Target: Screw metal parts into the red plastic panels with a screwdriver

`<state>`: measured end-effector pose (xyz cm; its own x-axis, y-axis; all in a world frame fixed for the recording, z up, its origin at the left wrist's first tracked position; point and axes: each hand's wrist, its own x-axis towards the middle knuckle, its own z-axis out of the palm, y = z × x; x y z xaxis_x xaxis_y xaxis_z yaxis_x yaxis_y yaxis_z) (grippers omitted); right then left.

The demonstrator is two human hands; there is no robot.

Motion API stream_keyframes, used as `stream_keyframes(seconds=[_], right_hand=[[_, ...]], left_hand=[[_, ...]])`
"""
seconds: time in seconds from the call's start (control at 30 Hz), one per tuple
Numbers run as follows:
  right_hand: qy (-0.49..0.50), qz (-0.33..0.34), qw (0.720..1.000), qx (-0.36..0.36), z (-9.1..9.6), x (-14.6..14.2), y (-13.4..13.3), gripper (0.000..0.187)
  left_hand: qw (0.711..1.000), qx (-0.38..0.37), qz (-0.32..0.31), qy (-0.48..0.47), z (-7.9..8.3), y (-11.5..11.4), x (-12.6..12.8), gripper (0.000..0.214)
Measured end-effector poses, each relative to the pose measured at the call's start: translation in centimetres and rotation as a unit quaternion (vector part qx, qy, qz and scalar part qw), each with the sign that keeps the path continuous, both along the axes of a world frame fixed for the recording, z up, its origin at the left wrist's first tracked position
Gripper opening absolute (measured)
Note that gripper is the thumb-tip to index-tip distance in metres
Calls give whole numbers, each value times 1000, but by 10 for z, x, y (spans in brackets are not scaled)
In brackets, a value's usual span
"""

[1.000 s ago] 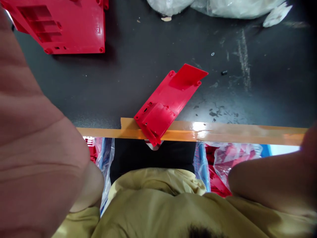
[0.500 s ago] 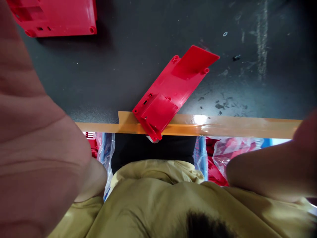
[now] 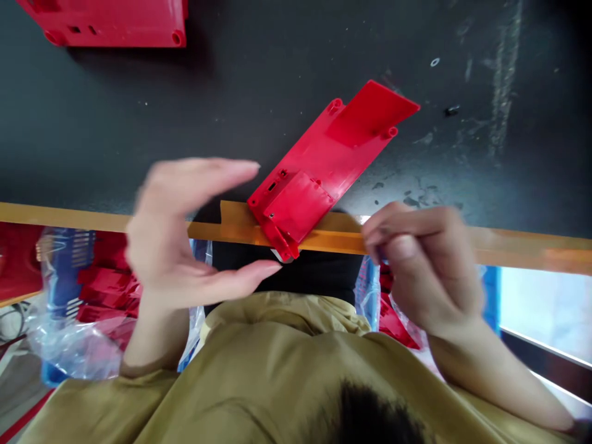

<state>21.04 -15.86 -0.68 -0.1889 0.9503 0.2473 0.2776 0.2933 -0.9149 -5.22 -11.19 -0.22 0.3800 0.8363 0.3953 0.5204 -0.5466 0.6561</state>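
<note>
**Fig. 1: Red moulded plastic panel [image 3: 319, 172] at near edge of black table [image 3: 139, 123]**

The panel lies diagonally, its lower end crossing the orange edge strip [image 3: 522, 250]. Left hand [image 3: 171, 237]: fingers apart, thumb spread from them, just beside the panel's lower end, not touching it. Right hand [image 3: 425, 265]: fingers curled together, thumb against them, above the strip, right of the panel. A 2nd red panel [image 3: 106, 21] lies at the table's far edge, upper left. Clear plastic bags of red parts [image 3: 87, 320] sit below the near edge, left of the person's torso.
</note>
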Motion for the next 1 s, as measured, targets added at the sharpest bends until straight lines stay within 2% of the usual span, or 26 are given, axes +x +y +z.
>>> stream_keyframes(seconds=[0.07,0.13,0.23,0.3,0.43,0.57,0.63,0.83,1.0], right_hand=[[-64,46,997,10,-4,-1,-3,8],[-118,33,992,31,-5,0,-4,8],[-157,10,984,83,-1,5,-3,8],[-202,6,972,121,3,11,-1,9],[-296,52,945,129,9,27,1,4],[-316,106,939,77,12,44,1,4],[-330,124,932,82,11,50,3,3],[-344,118,907,210,5,58,16,12],[-317,103,912,239,-1,57,19,13]], left_hand=[[997,59,-53,25,-8,1,8,59],[992,85,-81,46,-16,1,13,44],[991,107,-70,27,-22,-2,18,24],[991,114,-69,22,-23,-6,23,20],[990,122,-65,6,-24,-14,39,15],[990,134,-44,-21,-30,-19,57,16],[989,143,-37,-28,-32,-19,64,18],[986,162,-43,-14,-34,-16,71,20],[982,185,-46,1,-35,-14,68,15]])
